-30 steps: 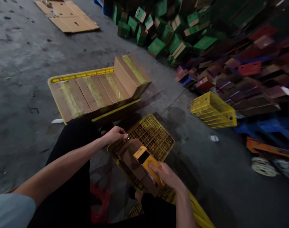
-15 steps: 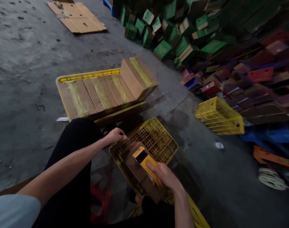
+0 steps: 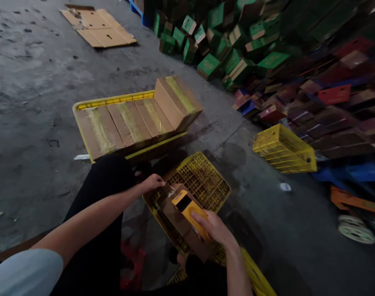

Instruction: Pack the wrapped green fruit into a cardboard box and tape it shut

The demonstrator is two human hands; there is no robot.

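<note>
My right hand (image 3: 216,228) is wrapped round a yellow-orange handheld device (image 3: 189,209) with a dark panel at its far end, held over a brown cardboard box (image 3: 172,207). That box rests on an upturned yellow plastic crate (image 3: 202,181) with a grid base. My left hand (image 3: 153,182) is closed in a pinch by the box's far left end. Something thin and shiny shows between its fingertips and the box, too small to name. My knees flank the crate.
Ahead, a yellow crate (image 3: 113,100) holds several taped cardboard boxes (image 3: 128,123), one standing higher. Another yellow crate (image 3: 283,148) lies to the right, near an orange pallet jack (image 3: 354,205). Piled green boxes (image 3: 209,65) and red boxes (image 3: 334,94) fill the back; flattened cardboard (image 3: 98,26) lies far left.
My left hand has shifted slightly right and down, towards the box's end, and the shiny thin thing shows more clearly. My right hand has stayed nearly still with the yellow device.
</note>
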